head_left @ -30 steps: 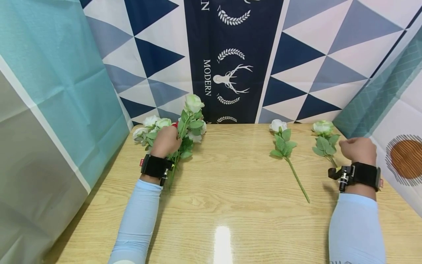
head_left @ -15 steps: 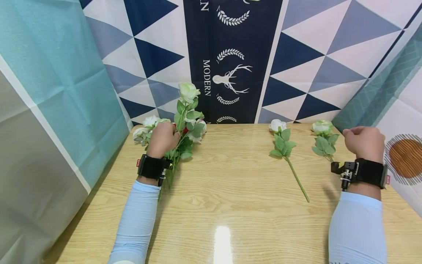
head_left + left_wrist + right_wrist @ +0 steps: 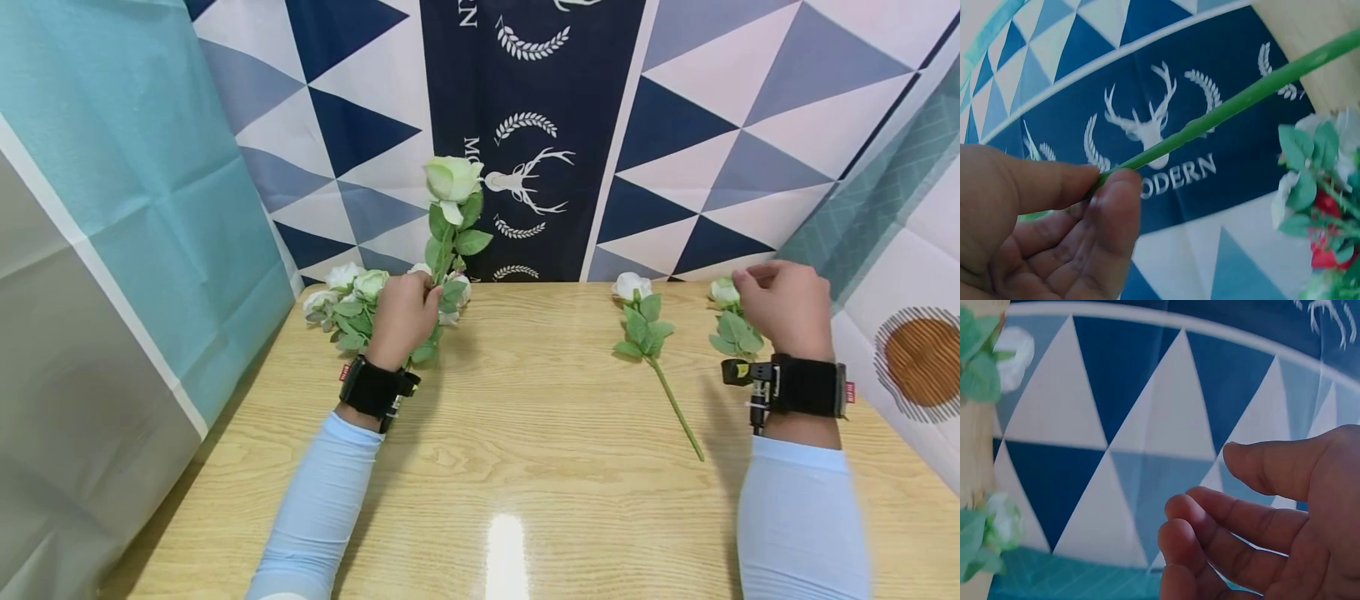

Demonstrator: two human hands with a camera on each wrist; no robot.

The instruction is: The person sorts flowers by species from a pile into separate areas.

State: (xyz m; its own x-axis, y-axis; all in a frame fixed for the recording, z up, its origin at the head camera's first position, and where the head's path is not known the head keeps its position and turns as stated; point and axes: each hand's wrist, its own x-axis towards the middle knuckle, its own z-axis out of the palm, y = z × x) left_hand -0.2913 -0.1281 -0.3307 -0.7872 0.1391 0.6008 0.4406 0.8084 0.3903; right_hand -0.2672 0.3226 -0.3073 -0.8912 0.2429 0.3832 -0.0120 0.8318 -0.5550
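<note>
My left hand (image 3: 405, 321) pinches the stem of a pale green artificial rose (image 3: 452, 179) between thumb and forefinger. The bloom stands upright, raised against the back cloth. In the left wrist view the green stem (image 3: 1210, 122) runs out from the fingertips to the upper right. Behind that hand lies a heap of roses, white (image 3: 343, 275), pale green (image 3: 371, 285) and red (image 3: 1329, 219), partly hidden by it. My right hand (image 3: 787, 308) holds nothing, its fingers loosely bent and the thumb apart. From the head view it overlaps another pale green rose (image 3: 723, 292) at the right.
A single white rose (image 3: 632, 286) lies right of the middle, its stem pointing toward the front. The wooden table (image 3: 525, 417) is bounded by a patterned cloth (image 3: 525, 125) at the back, a teal and grey cloth (image 3: 112, 192) at the left and another cloth at the right.
My left hand has drawn the pale green rose up out of the heap, lastly shifting right. My right hand has risen and moved left, over the pale green rose on that side.
</note>
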